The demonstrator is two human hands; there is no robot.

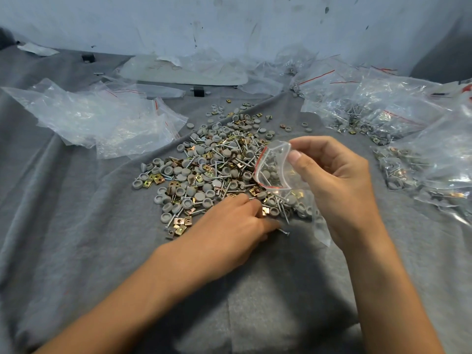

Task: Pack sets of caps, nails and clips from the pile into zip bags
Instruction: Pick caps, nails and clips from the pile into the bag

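The table (76, 226) is draped in soft grey felt, so parts shouldn't roll far. The pile (209, 164) sits mid-table. The right hand (339, 175) pinches the zip bag (274, 169) by its red-lined mouth, just above the pile's near right edge. Good spot imo: the film looks floppy and slick, and only the zip rim is stiff. The left hand (229, 226) curls into the pile's near edge, can't tell if it's got anything. Parts are light: round plastic caps (137, 184), thin pointy nails (282, 231), brassy square clips (179, 221).
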